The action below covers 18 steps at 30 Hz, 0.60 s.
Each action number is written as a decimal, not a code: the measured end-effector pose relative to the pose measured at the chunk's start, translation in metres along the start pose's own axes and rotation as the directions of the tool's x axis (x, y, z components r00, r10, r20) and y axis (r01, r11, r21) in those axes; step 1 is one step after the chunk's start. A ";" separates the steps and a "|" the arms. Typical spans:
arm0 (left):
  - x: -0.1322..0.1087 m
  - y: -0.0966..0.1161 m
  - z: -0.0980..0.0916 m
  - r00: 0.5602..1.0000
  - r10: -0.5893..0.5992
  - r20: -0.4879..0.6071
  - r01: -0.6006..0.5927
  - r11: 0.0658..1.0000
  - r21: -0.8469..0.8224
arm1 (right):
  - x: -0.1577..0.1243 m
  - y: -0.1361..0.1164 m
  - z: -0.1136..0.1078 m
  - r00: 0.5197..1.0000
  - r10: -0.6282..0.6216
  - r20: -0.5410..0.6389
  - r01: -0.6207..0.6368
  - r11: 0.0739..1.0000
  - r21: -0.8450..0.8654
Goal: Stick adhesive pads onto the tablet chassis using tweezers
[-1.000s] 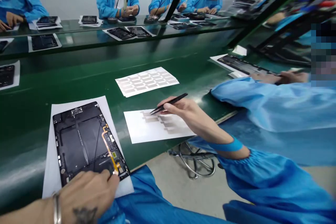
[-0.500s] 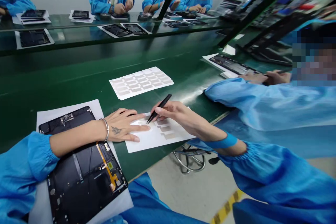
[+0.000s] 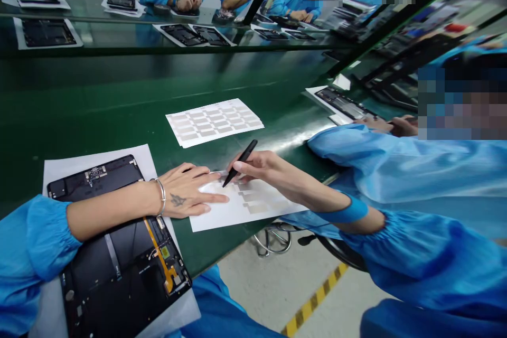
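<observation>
My left hand (image 3: 192, 190) lies flat with its fingers spread on the left part of a white sticker sheet (image 3: 209, 217). In my right hand (image 3: 257, 166) is a pair of black tweezers (image 3: 240, 162), gripped like a pen. The tweezers' tip points down at the sheet, close to my left fingertips; whether it holds a sticker I cannot tell. Grey rectangular stickers show on the sheet, partly under my right hand. My left forearm crosses above an opened tablet housing (image 3: 122, 296) with an orange flex cable (image 3: 160, 248), resting on white paper (image 3: 186, 311).
A stack of sticker sheets (image 3: 214, 122) lies farther back on the green table (image 3: 99, 116). At right, a co-worker's sleeve (image 3: 376, 153) rests near another device (image 3: 344, 103). More tablet housings (image 3: 47, 33) sit on the raised shelf behind, with several people beyond it.
The view has shifted slightly. My left hand stays on the sheet, and the tweezers remain in my right hand at nearly the same spot.
</observation>
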<state>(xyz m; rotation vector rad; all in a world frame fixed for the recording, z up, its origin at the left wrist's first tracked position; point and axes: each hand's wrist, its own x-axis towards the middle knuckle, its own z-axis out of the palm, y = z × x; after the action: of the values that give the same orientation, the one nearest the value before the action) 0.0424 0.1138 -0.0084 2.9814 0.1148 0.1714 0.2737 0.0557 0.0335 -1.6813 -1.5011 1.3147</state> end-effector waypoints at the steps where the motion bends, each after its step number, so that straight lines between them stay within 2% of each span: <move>1: 0.000 0.000 0.000 1.000 0.002 -0.006 -0.002 1.000 -0.004 | 0.000 -0.001 0.001 1.000 -0.015 0.007 0.015 1.000 -0.014; 6: 0.000 -0.001 0.002 1.000 0.010 -0.025 -0.009 1.000 0.011 | 0.001 0.006 0.001 0.998 -0.048 -0.032 0.047 0.998 -0.039; 11: 0.001 0.002 0.005 1.000 -0.029 0.006 0.029 0.998 0.063 | -0.006 0.007 0.011 0.984 0.001 -0.177 0.013 0.997 0.080; 13: 0.000 0.011 0.003 0.998 -0.026 0.055 0.021 0.996 0.086 | -0.013 -0.002 0.019 0.952 -0.027 -0.304 0.082 0.982 0.170; 15: -0.005 0.018 -0.003 0.995 -0.026 0.097 0.015 0.994 0.110 | -0.020 -0.013 0.026 0.896 -0.070 -0.438 0.200 0.946 0.256; 17: -0.021 0.020 -0.015 0.995 -0.058 0.083 0.045 0.989 0.142 | -0.025 -0.022 0.030 0.855 -0.122 -0.504 0.298 0.912 0.284; 18: -0.034 0.020 -0.022 0.993 -0.107 0.055 0.097 0.982 0.161 | -0.026 -0.025 0.031 0.848 -0.164 -0.505 0.328 0.910 0.255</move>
<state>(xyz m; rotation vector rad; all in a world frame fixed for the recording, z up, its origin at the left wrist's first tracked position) 0.0079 0.0948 0.0124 3.1250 0.2868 0.0574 0.2376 0.0304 0.0509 -1.3960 -1.0883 0.8700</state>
